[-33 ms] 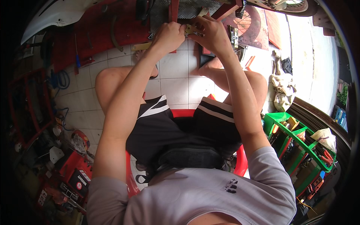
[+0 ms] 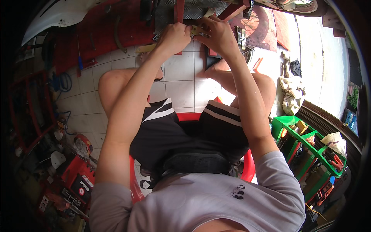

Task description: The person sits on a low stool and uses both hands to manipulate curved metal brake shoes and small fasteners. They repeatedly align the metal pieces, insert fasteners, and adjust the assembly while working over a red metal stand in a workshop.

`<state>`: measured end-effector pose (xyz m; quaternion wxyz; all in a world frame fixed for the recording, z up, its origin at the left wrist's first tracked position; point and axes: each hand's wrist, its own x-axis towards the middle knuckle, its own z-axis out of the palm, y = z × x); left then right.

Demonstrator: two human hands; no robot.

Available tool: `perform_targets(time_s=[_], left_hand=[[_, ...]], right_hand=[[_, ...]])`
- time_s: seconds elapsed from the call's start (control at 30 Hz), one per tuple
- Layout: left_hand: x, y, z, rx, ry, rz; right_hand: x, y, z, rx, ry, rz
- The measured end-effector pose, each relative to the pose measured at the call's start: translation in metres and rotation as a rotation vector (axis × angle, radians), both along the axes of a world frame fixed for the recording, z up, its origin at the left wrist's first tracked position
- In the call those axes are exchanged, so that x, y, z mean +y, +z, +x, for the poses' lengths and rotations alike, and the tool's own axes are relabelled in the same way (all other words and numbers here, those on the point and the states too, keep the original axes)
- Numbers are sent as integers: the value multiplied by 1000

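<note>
At the top centre, my left hand [image 2: 174, 38] is closed, its fingertips at a small yellowish metal part [image 2: 194, 30]. My right hand [image 2: 216, 34] has curled fingers gripping the same part from the right. A red metal post [image 2: 178, 9] rises just beyond my left hand, and a slanted red bar [image 2: 233, 9] is beyond my right. A dark patterned metal plate [image 2: 164, 18] lies behind them. A flat yellow piece [image 2: 143, 48] is left of my left hand, and a silver metal fitting [image 2: 241, 37] lies right of my right hand.
A red mat [image 2: 96, 27] holds a blue-handled screwdriver [image 2: 80, 62] and curved metal parts. A blue hose [image 2: 65, 81] and red rack [image 2: 29, 108] stand left. A wheel [image 2: 303, 5] is top right, above crumpled cloth [image 2: 291, 94]. A green tool crate [image 2: 320, 154] sits lower right.
</note>
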<state>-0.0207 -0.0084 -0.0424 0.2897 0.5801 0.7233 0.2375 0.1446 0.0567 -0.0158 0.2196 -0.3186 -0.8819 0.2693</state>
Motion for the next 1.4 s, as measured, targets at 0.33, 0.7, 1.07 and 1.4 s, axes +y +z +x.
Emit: perform_targets(time_s=[0.33,0.7,1.07,1.4], left_hand=[[-1,-1,1,-56,18,23],[2,-4,1,-115,47,38],[2,6,4,-199,111,-147],[5,-10,6,-660,348,-292]], right_hand=[[-1,2,0,57,-37,-38],[-1,6,0,99,-32,-3],[-2,0,-1,95,-32,67],[-14,-28,17,-198,34,-724]])
